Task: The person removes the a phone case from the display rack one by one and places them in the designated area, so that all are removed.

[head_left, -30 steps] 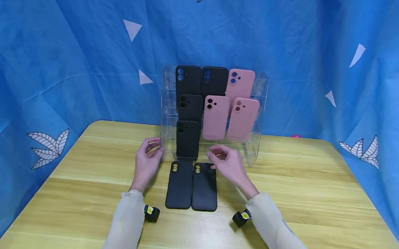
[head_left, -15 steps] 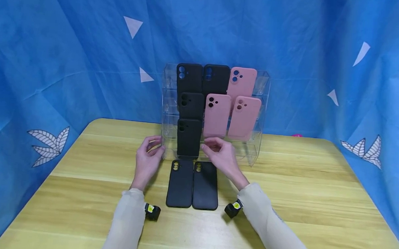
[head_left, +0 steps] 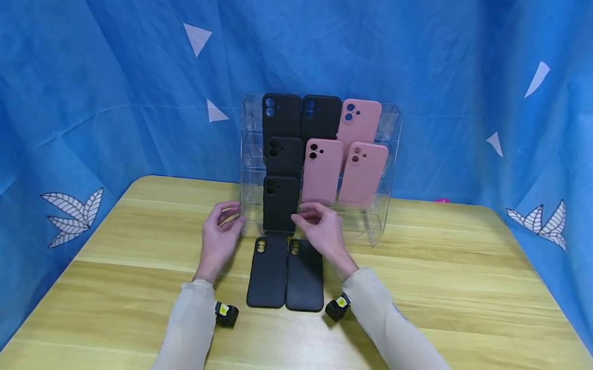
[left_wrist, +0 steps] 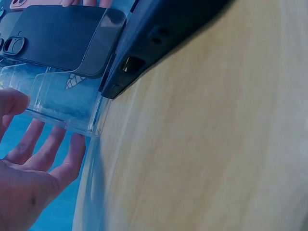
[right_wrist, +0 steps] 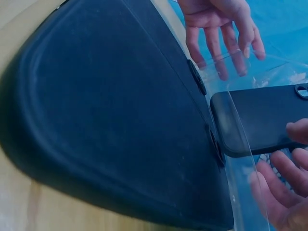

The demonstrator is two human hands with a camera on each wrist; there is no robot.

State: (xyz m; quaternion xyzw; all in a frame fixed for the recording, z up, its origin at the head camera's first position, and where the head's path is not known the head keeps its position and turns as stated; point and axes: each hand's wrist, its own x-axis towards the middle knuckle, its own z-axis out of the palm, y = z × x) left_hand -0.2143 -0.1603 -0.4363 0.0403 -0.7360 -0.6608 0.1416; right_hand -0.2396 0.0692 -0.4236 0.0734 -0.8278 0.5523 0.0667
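A clear tiered display rack (head_left: 373,223) stands at the table's back, holding black and pink phone cases. My left hand (head_left: 219,232) holds the rack's left side; in the left wrist view its thumb (left_wrist: 14,101) lies at the clear edge and the other fingers reach behind. At the lowest tier my right hand (head_left: 322,233) pinches the right edge of a black phone case (head_left: 280,206), thumb in front. That case stands upright in the rack. Flat before the rack lie two more black phone cases, a left one (head_left: 267,274) and a right one (head_left: 305,278), side by side.
Higher in the rack stand black cases (head_left: 284,157) and pink cases (head_left: 322,169), some overlapping those behind. The wooden table (head_left: 460,283) stretches to both sides. A blue curtain (head_left: 157,93) hangs behind it. Small black wrist cameras (head_left: 226,315) sit below each sleeve.
My right hand has moved left, from over the rack's lower front to the right edge of the lowest black case. The left hand has stayed at the rack's left side.
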